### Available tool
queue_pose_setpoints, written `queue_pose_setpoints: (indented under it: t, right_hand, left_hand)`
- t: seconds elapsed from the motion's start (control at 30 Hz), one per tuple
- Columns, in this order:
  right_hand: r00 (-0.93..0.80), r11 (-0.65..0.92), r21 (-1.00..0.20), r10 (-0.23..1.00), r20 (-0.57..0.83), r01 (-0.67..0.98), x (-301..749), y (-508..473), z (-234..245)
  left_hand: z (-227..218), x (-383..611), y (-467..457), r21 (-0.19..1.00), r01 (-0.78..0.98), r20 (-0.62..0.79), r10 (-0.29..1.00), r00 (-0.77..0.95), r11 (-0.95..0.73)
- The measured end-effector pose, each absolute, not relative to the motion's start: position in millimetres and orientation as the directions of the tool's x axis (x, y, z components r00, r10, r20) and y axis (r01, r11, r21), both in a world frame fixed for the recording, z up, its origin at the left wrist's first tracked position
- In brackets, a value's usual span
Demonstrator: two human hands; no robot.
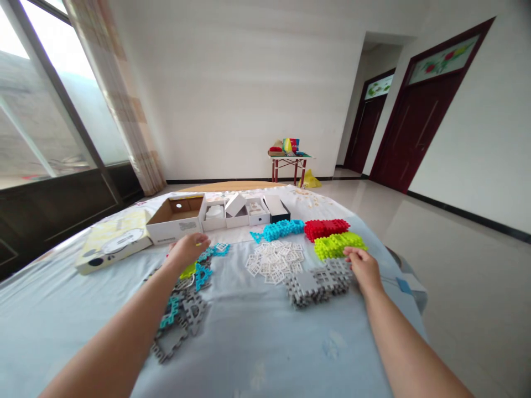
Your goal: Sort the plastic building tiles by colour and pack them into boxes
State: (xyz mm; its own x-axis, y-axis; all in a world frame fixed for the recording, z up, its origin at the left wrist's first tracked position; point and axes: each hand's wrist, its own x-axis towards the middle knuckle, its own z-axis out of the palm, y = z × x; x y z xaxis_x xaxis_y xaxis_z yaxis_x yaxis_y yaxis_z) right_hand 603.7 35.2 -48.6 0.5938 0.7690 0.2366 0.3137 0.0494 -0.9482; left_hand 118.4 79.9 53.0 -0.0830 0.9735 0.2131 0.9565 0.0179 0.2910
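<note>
My left hand is over a mixed pile of interlocking building tiles, its fingers loosely apart and pointing right; I see nothing held. Under and in front of it lie blue tiles and grey tiles, some hidden by my forearm. My right hand is at the right end of a lime-green row of tiles and a grey stack of tiles. Its fingertips are bent together there; what they grip, if anything, cannot be made out. Between my hands lies a heap of white window-shaped pieces.
Behind the heap are a blue row and a red row of tiles. Farther back stand an open carton and several small white boxes. A yellow-and-white box lies left. The tablecloth's edge drops at right.
</note>
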Motion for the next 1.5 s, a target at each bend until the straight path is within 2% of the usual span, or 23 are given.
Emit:
queue_pose_setpoints:
  t: [0.2,0.33,0.57,0.73,1.03,1.2,1.37,1.43,1.5]
  right_hand:
    - [0.587,0.042,-0.951,0.779,0.222,0.305,604,34,-49]
    - [0.582,0.05,-0.947,0.778,0.236,0.317,604,34,-50]
    - [0.58,0.06,-0.944,0.775,0.25,0.325,602,34,-48]
    - [0.574,0.056,-0.943,0.781,0.245,0.327,600,33,-45]
    - [0.574,0.051,-0.943,0.782,0.243,0.33,600,34,-45]
    - [0.58,0.04,-0.945,0.781,0.232,0.324,600,33,-44]
    - [0.579,0.034,-0.946,0.783,0.226,0.323,599,32,-43]
    - [0.579,0.021,-0.946,0.786,0.216,0.324,599,32,-43]
    - [0.582,0.015,-0.945,0.784,0.214,0.328,599,32,-44]
  left_hand:
    - [36,139,77,0.117,0.982,0.2,0.972,0.123,-0.148]
    - [31,158,85,0.013,0.99,0.147,0.979,0.139,-0.143]
    - [32,163,96,0.017,0.988,0.092,0.984,0.15,-0.152]
    - [29,169,90,0.052,0.987,0.11,0.983,0.147,-0.154]
    - [40,167,87,0.186,0.981,0.188,0.982,0.019,-0.055]
    - [54,169,90,0.495,0.868,0.161,0.986,-0.048,-0.039]
    - [67,198,88,0.764,0.601,0.125,0.968,0.218,-0.234]
    - [70,204,88,0.782,0.553,0.151,0.948,0.279,-0.287]
    - [71,202,89,0.69,0.655,0.189,0.951,0.245,-0.306]
